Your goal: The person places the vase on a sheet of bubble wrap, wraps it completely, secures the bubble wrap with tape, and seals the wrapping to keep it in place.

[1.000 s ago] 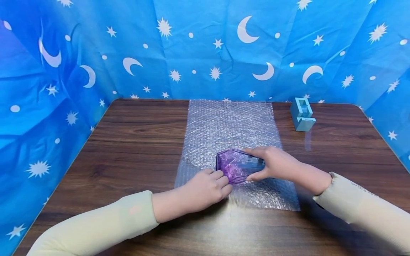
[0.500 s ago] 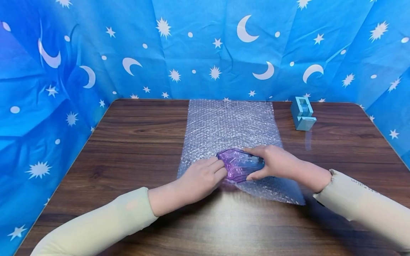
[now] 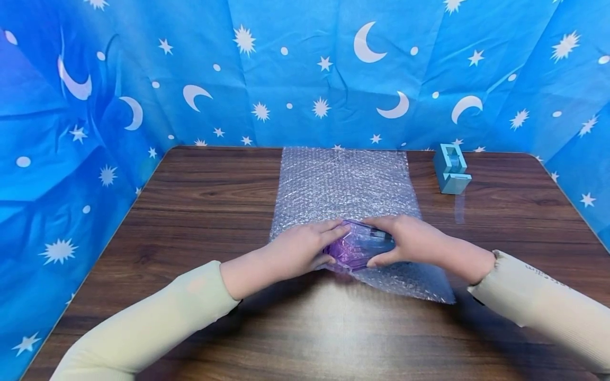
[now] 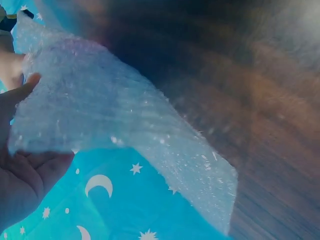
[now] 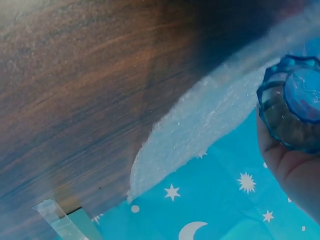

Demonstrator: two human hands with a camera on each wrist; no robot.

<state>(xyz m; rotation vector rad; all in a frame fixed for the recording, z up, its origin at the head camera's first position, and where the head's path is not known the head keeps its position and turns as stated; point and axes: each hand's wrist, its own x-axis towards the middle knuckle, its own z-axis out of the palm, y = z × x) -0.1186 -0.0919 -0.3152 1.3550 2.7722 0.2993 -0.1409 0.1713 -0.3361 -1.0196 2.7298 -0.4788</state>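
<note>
So the table (image 3: 209,196) is dark brown wood with streaky grain and a bright glare patch on the near side. Blue cloth (image 3: 305,69) printed with white moons, stars and dots goes up behind it and down both sides like a booth.

A sheet of bubble wrap (image 3: 343,180) lies on it, far end right at the table's back edge, near right corner sticking out at an angle. The glass (image 3: 364,248) is on its side on the near part of the wrap, purple end to the left, bluish end to the right.

Right hand (image 3: 421,241) grips the bluish end, thumb on the near side, fingers on the far side. Left hand (image 3: 297,251) pinches the near end of the wrap up against the purple end; the left wrist view shows thumb and fingers on opposite sides of the plastic.

For elbow room, there's wide wood left of the wrap out to the side edge, and more in front of both hands. On the right, the tape dispenser (image 3: 452,180) sits near the back edge, apart from the wrap, with a tape strip (image 3: 459,209) dangling toward the person.
</note>
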